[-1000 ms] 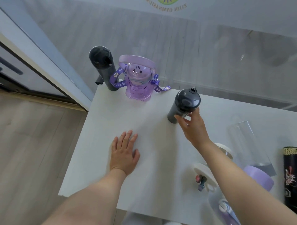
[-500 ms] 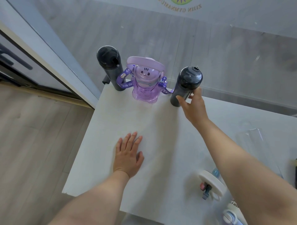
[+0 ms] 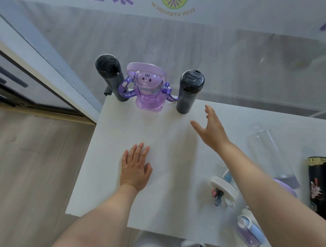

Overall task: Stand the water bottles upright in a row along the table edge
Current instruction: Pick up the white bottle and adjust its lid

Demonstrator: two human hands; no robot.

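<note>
Beside the translucent purple bear-shaped bottle [image 3: 147, 91], two matte dark cylinder bottles [image 3: 189, 91] stand; right hand [image 3: 210, 130] spread empty, left hand [image 3: 135, 167] flat on the smooth white table [image 3: 169, 202].

The place looks like a gym or sports studio, not a home. Beyond the far edge of the white table [image 3: 123, 185], at the top of the view, a round green and yellow emblem [image 3: 173, 2] lies on the pale floor, with the curved lettering "GYMNASIUM" [image 3: 173, 13] under it; the word before it is too small to read. Purple markings [image 3: 121, 1] sit left of the emblem. Left of the table a dark-framed glass door or partition [image 3: 26, 77] runs along a wood-look plank floor [image 3: 35, 167]. On the table stand and lie many drinking bottles [image 3: 189, 91], sports flasks and a child's purple character bottle [image 3: 148, 88] among them.
</note>
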